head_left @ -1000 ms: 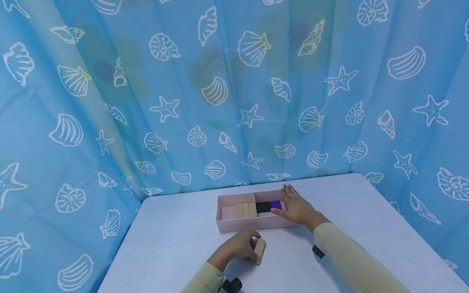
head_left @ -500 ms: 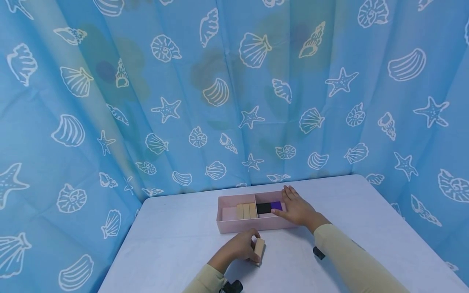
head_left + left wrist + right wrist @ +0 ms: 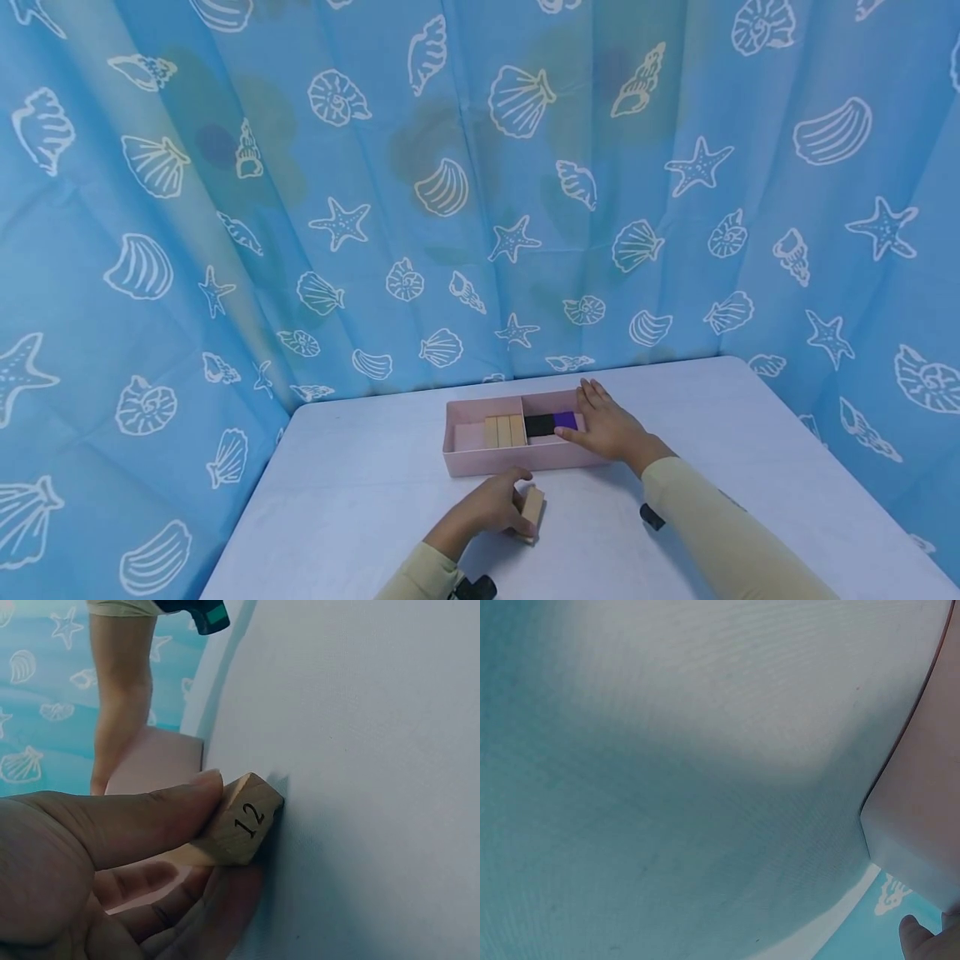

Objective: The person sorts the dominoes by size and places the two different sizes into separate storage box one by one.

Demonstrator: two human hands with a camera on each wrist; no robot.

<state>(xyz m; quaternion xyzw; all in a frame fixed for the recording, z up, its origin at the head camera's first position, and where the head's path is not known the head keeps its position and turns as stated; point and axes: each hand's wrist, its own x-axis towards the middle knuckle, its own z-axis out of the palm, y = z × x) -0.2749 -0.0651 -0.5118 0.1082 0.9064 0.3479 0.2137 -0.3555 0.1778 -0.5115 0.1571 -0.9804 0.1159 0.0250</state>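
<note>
My left hand (image 3: 489,505) pinches a small wooden block (image 3: 532,507) low at the table, in front of a pink box (image 3: 483,464). The left wrist view shows the thumb on one side of this wooden block (image 3: 244,817), fingers beneath, and the number 12 on its end. At the box's right end lies my right hand (image 3: 611,431), fingers extended over the wall and thumb near a purple piece (image 3: 566,420). Beside that piece sits a black one (image 3: 538,426). Three pale wooden blocks (image 3: 505,432) lie across the divider, in the left compartment.
A white-covered table (image 3: 360,500) bears the box. Behind it and at both sides hangs a blue curtain (image 3: 375,292) with white shell prints. The right wrist view mostly holds tablecloth (image 3: 667,787) and the box's pink outer wall (image 3: 922,772).
The left index finger has lifted slightly, and the wooden block has shifted a touch to the right since half a second ago. My right hand and the box stay put.
</note>
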